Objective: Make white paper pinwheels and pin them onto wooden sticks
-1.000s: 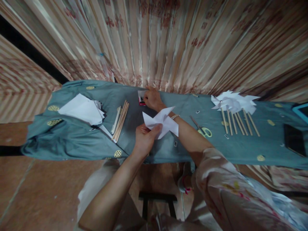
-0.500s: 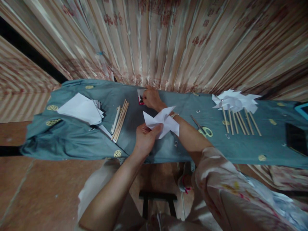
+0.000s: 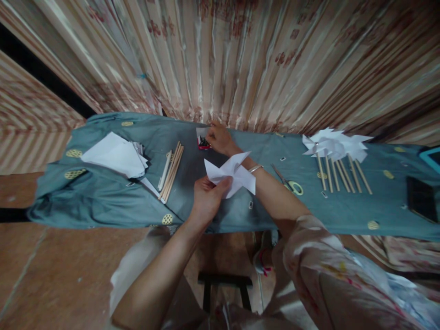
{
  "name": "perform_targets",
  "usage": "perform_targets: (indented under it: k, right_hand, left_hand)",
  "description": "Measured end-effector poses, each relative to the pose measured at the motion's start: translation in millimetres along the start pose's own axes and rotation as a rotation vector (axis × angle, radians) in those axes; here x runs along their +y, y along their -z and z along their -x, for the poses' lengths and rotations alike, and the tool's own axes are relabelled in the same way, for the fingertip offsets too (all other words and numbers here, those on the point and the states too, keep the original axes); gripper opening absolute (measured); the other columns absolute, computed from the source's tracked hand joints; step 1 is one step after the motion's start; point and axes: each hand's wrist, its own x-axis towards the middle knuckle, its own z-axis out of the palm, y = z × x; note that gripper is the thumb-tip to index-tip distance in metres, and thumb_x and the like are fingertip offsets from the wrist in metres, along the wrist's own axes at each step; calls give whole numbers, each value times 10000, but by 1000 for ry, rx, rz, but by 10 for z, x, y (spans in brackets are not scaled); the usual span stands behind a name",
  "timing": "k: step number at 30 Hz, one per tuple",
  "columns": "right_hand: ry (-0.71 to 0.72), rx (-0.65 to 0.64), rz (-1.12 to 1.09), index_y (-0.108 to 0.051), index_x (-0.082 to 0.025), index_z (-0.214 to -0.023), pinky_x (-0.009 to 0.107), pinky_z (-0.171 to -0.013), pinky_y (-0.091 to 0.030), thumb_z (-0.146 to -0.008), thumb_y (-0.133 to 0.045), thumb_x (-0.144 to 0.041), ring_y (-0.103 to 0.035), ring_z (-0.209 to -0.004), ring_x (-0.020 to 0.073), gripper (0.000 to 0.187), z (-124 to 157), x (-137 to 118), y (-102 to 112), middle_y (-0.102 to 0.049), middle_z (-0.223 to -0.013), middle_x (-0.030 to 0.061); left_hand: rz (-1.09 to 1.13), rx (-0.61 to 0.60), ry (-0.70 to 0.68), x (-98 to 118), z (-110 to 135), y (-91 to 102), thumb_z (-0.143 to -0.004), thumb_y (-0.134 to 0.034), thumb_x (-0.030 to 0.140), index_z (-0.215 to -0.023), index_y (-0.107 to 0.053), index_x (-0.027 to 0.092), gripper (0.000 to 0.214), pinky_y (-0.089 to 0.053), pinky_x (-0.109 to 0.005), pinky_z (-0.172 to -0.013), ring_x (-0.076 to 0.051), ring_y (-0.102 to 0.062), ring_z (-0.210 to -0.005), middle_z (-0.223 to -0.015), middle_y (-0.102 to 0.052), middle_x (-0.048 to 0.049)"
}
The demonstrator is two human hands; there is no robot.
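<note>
My left hand (image 3: 209, 193) pinches a folded white paper pinwheel (image 3: 239, 175) near its centre, thumb on top, held over the cloth. My right hand (image 3: 222, 139) is reaching past the pinwheel, at the right edge of a small red box (image 3: 203, 146) with dark little pieces in it. Its fingers are bent together; whatever they hold is too small to make out. A white flap stands at the back of the box.
A stack of white paper (image 3: 112, 156) lies on the left, beside wooden sticks (image 3: 173, 172). Scissors (image 3: 292, 185) with pale green handles lie right of my forearm. Finished pinwheels (image 3: 335, 144) on sticks sit farther right, near a dark phone-like slab (image 3: 422, 198). A blue-green cloth (image 3: 137, 208) covers the table.
My right hand has moved slightly right and up, uncovering more of the red box and its dark contents. My left hand and the pinwheel stay nearly still.
</note>
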Motion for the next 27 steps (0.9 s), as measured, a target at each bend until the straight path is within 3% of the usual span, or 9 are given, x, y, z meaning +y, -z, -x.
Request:
perform_targets:
  k: [6, 10, 12, 15, 19, 22, 27]
  right_hand:
    - [-76, 17, -450, -647, -174, -654, 340, -984, -436, -802, -605, -151, -627, -1022, 210, 156, 98, 184, 82, -704, -870, 48]
    - [-152, 58, -631, -638, -190, -689, 380, -1061, -396, -788, -611, -181, -568, -1226, 246, 103, 482, 314, 268, -708, -905, 48]
    - [-135, 26, -605, -640, -191, -732, 417, -1098, -371, -804, -591, -188, -503, -1327, 260, 87, 809, 381, 422, -712, -996, 80]
    - [-97, -100, -461, -632, -188, -755, 471, -1092, -391, -820, -585, -200, -472, -1372, 286, 81, 1378, 476, 642, -615, -1315, 128]
    - [-77, -223, -194, -629, -185, -760, 550, -1123, -350, -796, -567, -124, -408, -1425, 305, 95, 2010, 548, 737, -567, -1378, 126]
    - [-104, -207, -109, -627, -184, -806, 570, -1104, -370, -826, -535, -135, -349, -1461, 322, 106, 2237, 536, 678, -482, -1466, 158]
    - [-144, -135, -80, -607, -172, -850, 581, -1091, -375, -865, -508, -171, -310, -1479, 350, 100, 2290, 447, 608, -421, -1510, 228]
  left_hand:
    - [25, 15, 19, 2, 0, -29, -509, -819, 265, -682, -764, 142, 219, -487, -262, -629, -131, -611, -595, -665, -731, -22]
    - [34, 24, 1, 4, -29, -50, -478, -837, 256, -670, -761, 143, 235, -480, -256, -614, -127, -601, -578, -626, -715, -11]
    - [28, 37, -9, 13, -49, -47, -473, -841, 250, -672, -762, 146, 238, -482, -252, -615, -124, -602, -581, -646, -723, -10]
    - [13, 62, -51, 17, -81, -28, -503, -835, 245, -695, -767, 153, 224, -485, -243, -631, -118, -612, -601, -693, -739, -10]
    - [-13, 55, -82, -32, -108, -19, -532, -839, 259, -731, -772, 153, 235, -499, -243, -650, -122, -626, -623, -710, -747, -17]
    - [-47, 45, -61, -88, -102, -54, -536, -834, 264, -721, -775, 161, 220, -504, -238, -649, -125, -635, -634, -714, -750, -16]
    - [-99, 37, -27, -137, -91, -157, -544, -820, 240, -703, -773, 176, 178, -505, -239, -654, -131, -636, -649, -726, -751, -7]
